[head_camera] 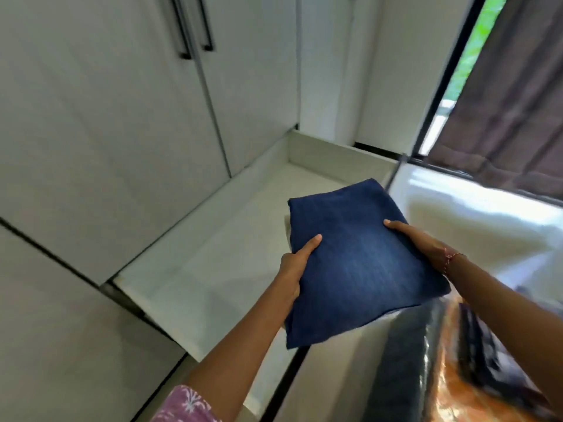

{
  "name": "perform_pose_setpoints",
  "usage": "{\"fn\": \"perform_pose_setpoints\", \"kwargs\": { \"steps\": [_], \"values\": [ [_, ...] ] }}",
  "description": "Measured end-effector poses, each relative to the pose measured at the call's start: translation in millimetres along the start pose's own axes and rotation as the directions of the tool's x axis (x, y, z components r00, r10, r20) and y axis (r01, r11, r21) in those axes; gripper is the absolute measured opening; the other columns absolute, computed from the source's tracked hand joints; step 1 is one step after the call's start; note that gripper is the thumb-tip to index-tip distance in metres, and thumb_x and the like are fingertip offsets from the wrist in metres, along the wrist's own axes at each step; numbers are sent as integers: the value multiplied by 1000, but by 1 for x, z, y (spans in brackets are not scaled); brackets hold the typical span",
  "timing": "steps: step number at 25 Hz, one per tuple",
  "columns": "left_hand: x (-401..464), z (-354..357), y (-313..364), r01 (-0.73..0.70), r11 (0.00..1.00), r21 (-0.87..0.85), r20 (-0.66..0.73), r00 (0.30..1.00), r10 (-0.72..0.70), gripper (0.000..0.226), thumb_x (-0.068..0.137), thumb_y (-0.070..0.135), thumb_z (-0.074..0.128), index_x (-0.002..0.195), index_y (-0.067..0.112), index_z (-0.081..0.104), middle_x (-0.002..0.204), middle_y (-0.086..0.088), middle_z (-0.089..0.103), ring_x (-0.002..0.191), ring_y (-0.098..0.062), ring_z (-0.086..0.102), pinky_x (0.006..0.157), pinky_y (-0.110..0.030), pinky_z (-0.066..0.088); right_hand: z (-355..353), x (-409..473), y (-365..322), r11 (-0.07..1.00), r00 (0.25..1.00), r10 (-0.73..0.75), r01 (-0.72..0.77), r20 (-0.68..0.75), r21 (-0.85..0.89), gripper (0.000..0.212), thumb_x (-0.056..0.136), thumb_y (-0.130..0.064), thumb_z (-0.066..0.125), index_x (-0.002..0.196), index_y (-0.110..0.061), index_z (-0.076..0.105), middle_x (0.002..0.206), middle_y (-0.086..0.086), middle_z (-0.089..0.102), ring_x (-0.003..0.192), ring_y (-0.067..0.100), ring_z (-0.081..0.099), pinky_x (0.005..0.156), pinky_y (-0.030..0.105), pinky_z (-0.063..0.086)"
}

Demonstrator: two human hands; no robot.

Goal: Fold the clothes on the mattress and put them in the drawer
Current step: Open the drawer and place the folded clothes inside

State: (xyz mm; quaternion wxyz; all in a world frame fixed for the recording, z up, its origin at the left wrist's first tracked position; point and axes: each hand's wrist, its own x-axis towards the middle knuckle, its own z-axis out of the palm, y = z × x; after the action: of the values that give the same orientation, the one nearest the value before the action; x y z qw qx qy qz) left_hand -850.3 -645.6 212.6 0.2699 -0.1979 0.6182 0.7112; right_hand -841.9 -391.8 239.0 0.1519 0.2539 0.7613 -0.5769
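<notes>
A folded dark blue denim garment (356,260) hangs in the air over the right part of an open white drawer (231,226). My left hand (294,266) grips its left edge, thumb on top and fingers underneath. My right hand (426,242) grips its right edge the same way, with a red thread round the wrist. A pale edge of something shows just under the garment's left side. The drawer's white bottom is bare where it shows.
White wardrobe doors (106,117) with black handles rise behind the drawer. A glossy white surface (475,220) lies to the right, below a brown curtain (511,95) and a window. Blurred orange and dark cloth (463,360) sits at the lower right.
</notes>
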Motion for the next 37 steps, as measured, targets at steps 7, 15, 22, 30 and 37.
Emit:
{"fn": "perform_pose_setpoints", "kwargs": {
  "steps": [7, 15, 22, 30, 37],
  "values": [
    [53, -173, -11, -52, 960, -276, -396, 916, -64, 62, 74, 46, 77, 118, 6, 61, 109, -10, 68, 93, -27, 65, 75, -33, 53, 214, 127, -75, 956, 930, 1, 107, 368, -273, 64, 72, -61, 67, 116, -16, 64, 107, 5, 70, 97, 26, 67, 98, 45, 47],
    [148, -292, -94, -66, 890, -452, -697, 648, -306, 52, 83, 37, 71, 119, 2, 57, 114, -12, 63, 98, -32, 59, 81, -35, 48, 423, 243, -3, 880, 861, 29, 220, 509, -422, 61, 87, -52, 54, 134, -14, 44, 134, 9, 52, 116, 27, 53, 98, 41, 41],
    [178, -303, -98, 207, 974, 97, -916, 402, 6, 83, 79, 31, 75, 141, 1, 29, 140, -24, 42, 124, -43, 46, 97, -52, 43, 447, 262, 11, 697, 857, -125, 435, 501, -570, 68, 92, -58, 44, 143, -14, 33, 139, 14, 47, 123, 33, 48, 95, 42, 40],
    [195, -164, -29, 132, 553, 823, -514, 587, 625, 82, 94, 30, 54, 152, 7, 1, 160, -15, 0, 148, -25, -1, 117, -44, 5, 302, 232, -15, 100, 652, -682, 531, 331, -841, 63, 97, -48, 39, 148, -14, 24, 157, 16, 15, 144, 30, 16, 112, 48, 17],
    [146, 26, -39, -123, 279, 952, -164, 563, 810, 75, 99, 39, 41, 152, 8, -2, 159, -16, -5, 148, -27, -6, 117, -47, 1, 75, 154, 34, 287, 518, -845, 239, -128, -928, 63, 95, -45, 48, 148, -16, 30, 159, 14, 10, 147, 30, 7, 114, 54, 0]
  ]
}}
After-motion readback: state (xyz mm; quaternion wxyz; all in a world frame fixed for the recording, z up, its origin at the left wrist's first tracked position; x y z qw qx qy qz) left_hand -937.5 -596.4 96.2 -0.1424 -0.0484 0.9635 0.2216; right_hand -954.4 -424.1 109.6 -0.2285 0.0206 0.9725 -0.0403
